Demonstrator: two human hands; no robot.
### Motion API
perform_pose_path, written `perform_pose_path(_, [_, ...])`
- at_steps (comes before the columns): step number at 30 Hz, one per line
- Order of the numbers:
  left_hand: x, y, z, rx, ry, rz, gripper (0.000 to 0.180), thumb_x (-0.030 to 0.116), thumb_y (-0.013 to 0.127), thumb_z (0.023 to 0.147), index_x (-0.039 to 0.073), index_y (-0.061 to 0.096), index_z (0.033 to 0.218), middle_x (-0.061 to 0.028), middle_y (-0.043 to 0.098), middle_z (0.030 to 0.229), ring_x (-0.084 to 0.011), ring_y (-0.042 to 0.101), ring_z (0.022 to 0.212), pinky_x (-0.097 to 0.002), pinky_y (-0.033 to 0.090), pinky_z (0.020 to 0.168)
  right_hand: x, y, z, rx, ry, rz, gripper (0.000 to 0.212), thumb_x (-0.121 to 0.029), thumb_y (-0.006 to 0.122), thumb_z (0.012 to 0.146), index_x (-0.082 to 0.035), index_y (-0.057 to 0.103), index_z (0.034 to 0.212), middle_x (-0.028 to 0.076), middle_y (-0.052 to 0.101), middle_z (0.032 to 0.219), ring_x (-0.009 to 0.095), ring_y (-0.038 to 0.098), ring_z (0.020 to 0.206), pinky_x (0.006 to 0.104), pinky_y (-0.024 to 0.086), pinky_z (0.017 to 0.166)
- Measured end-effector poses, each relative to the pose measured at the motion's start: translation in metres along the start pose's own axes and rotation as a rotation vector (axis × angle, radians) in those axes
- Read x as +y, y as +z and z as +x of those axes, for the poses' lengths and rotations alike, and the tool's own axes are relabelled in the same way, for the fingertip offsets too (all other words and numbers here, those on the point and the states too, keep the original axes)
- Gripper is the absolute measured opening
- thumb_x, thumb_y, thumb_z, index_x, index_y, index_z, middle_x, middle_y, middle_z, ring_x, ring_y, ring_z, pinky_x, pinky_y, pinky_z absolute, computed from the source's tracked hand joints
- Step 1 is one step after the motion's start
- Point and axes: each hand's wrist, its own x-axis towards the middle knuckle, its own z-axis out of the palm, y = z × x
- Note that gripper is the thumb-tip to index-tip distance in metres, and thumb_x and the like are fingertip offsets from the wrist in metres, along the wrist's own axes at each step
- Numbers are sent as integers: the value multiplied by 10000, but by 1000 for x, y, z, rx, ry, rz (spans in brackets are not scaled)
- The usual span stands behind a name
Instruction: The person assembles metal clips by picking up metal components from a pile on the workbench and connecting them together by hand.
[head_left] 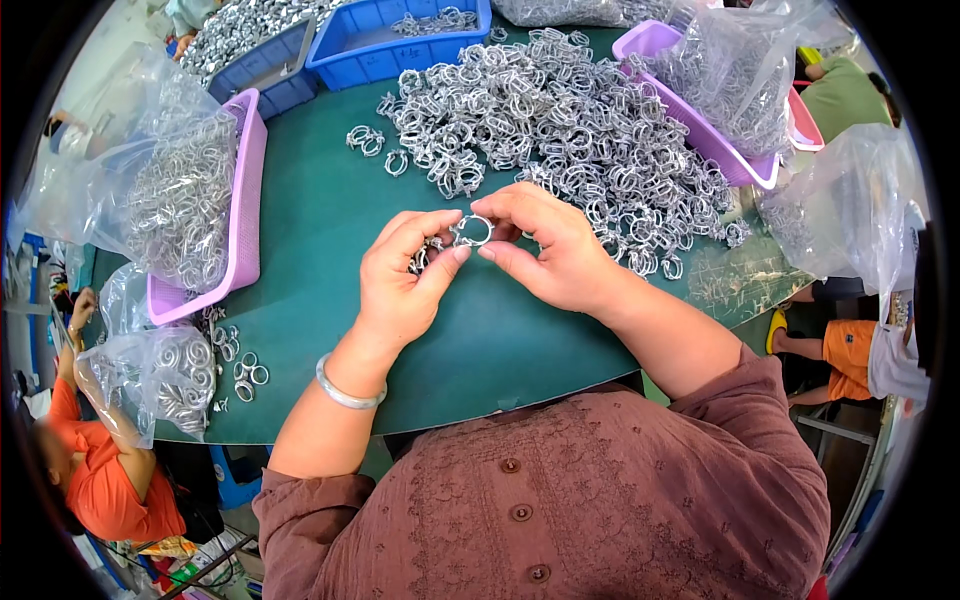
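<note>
Over the middle of the table, both of my hands meet at a small silver metal ring [489, 232] with a lug on its side. My left hand [395, 275] pinches the ring's left side between thumb and fingers. More metal rings [420, 257] are tucked within the left palm, partly hidden by the fingers. With thumb and index finger, my right hand [555, 245] grips the right side of the same ring; its other fingers curl behind. Just beyond the hands lies a large heap of similar silver rings [540, 110], with a few loose rings [366, 141] at its left.
Left stands a purple basket [250, 190] with a plastic bag of rings; beside it are another bag [185, 375] and loose rings [250, 375]. Blue bins [345, 65] stand at the back, another purple basket [700, 145] at right. A person in orange [115, 480] is at lower left.
</note>
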Motion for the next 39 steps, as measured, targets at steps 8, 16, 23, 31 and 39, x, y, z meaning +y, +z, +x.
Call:
perform_pose_path(8, [-5, 0, -1, -32, -79, -58, 301, -6, 668, 740, 41, 621, 1033, -32, 562, 811, -111, 527, 738, -231, 436, 646, -2, 0, 1, 15, -10, -4, 280, -20, 643, 747, -14, 558, 1013, 87, 564, 874, 177, 585, 688, 281, 483, 610])
perform_pose_path(16, [-5, 0, -2, -27, -83, -84, 290, 2, 670, 744, 38, 622, 1028, -31, 562, 810, -109, 524, 736, -230, 434, 649, -1, 0, 0, 15, -8, 1, 274, -24, 642, 749, -16, 558, 1009, 85, 565, 875, 175, 589, 684, 280, 483, 606])
perform_pose_path(23, [-5, -1, -1, -32, -88, -101, 262, 9, 673, 747, 34, 623, 1002, -32, 564, 808, -110, 526, 734, -231, 436, 650, -1, -1, 1, 8, 18, 27, 240, -35, 633, 768, -7, 570, 998, 94, 576, 872, 186, 593, 692, 279, 481, 600])
perform_pose_path(31, [-5, -2, -2, -29, -52, -69, 269, -2, 667, 749, 28, 615, 1011, -28, 558, 830, -100, 523, 741, -217, 429, 656, -2, -2, 0, -27, 88, 73, 256, -4, 605, 790, 3, 570, 1043, 71, 579, 879, 138, 567, 741, 253, 464, 665])
perform_pose_path(39, [0, -3, 0, -30, 14, 18, 289, -32, 659, 735, 17, 612, 1016, -40, 562, 833, -108, 524, 735, -217, 427, 647, -1, 2, -1, 0, 386, 463, 224, -91, 602, 843, 22, 569, 1033, 43, 612, 849, 66, 552, 730, 218, 459, 635])
